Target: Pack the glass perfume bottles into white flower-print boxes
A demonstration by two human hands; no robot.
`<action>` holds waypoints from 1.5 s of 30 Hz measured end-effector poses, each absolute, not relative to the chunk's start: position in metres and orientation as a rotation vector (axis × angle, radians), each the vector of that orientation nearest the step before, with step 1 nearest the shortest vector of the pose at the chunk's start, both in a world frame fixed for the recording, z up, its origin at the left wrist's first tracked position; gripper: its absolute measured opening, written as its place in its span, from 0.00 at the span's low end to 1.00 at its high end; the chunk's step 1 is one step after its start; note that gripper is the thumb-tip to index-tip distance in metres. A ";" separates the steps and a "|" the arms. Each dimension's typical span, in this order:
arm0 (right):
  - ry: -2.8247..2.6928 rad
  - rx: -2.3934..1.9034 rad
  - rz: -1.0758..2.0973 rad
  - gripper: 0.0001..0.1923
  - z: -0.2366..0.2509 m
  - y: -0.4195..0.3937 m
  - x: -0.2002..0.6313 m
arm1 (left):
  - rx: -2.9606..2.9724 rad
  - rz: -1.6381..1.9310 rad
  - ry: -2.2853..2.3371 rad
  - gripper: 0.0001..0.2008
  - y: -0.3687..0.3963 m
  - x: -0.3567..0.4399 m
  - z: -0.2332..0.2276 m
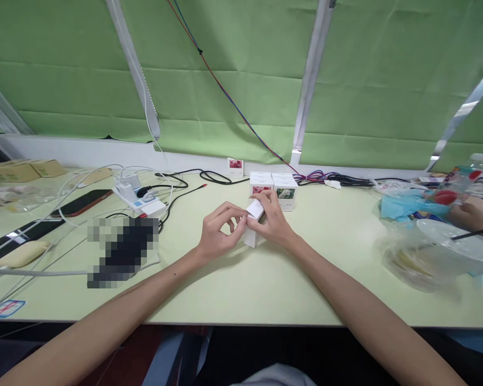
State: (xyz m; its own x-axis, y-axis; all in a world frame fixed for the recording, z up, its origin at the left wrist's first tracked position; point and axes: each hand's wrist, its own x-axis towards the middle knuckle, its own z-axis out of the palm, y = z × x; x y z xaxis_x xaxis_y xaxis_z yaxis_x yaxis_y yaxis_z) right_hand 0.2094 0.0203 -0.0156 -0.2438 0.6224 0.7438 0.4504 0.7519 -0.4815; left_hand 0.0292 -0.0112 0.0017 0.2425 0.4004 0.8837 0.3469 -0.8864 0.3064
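Observation:
A small white box (250, 238) stands upright on the table in front of me, its top flap (255, 208) raised. My left hand (223, 230) pinches at the near left edge of the box's top with thumb and fingertips. From the right, my right hand (272, 219) is closed around the upper part of the box and its flap. Just behind are two white boxes with flower pictures, one with pink flowers (260, 181) and one with white flowers (285, 194). My hands partly hide the pink one, and the inside of the held box does not show.
Another white box (235, 167) stands against the back ledge. Left are a power strip (139, 201), cables, phones (82, 202), a yellowish case (23, 253) and cardboard boxes (16, 170). Right are a lidded plastic cup (454, 241), a blue bag (400, 206), a bottle and another person's hand (475, 213).

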 end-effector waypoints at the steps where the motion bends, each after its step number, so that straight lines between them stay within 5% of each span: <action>1: -1.885 -0.823 0.198 0.23 -0.016 0.020 0.209 | 2.438 1.763 0.739 0.05 -0.011 0.029 0.001; 45: -1.884 -0.866 0.240 0.27 -0.017 0.018 0.207 | 2.449 1.696 0.821 0.09 -0.009 0.029 -0.002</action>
